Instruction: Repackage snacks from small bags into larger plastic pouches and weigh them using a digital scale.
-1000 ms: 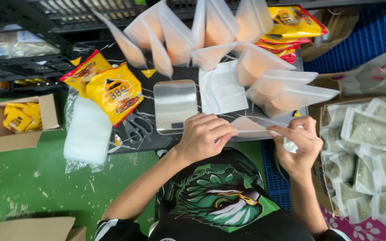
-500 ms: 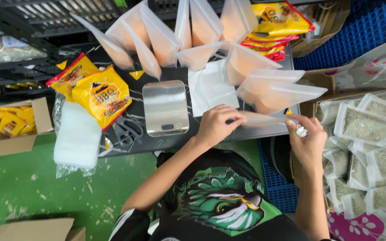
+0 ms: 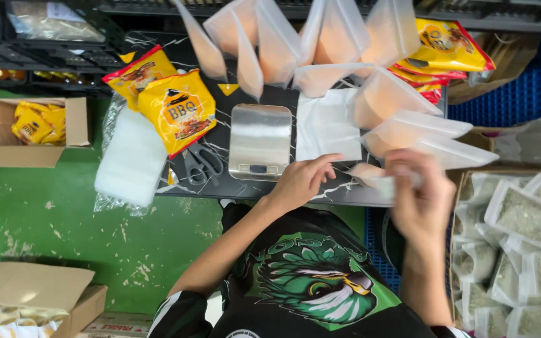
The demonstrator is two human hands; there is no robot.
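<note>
My left hand (image 3: 298,181) rests on the dark marbled tabletop (image 3: 220,188) just below a silver kitchen scale (image 3: 260,141), fingers loosely apart and holding nothing. My right hand (image 3: 416,194) is blurred with motion at the table's front right edge, gripping a small translucent pouch (image 3: 374,176) with pale orange powder inside. Several filled translucent pouches (image 3: 402,128) with orange powder lie and stand fanned across the back and right of the table.
Yellow snack bags (image 3: 176,116) and black scissors (image 3: 203,164) lie left of the scale, beside a stack of clear bags (image 3: 129,164). An open cardboard box (image 3: 29,128) holds more yellow packets. Pouches of greenish powder (image 3: 521,219) fill a box at right. Green floor below.
My right hand has swung left and up with the pouch, now blurred. My left hand let go of the pouch and lies flat near the scale. The camera view shifted down and left.
</note>
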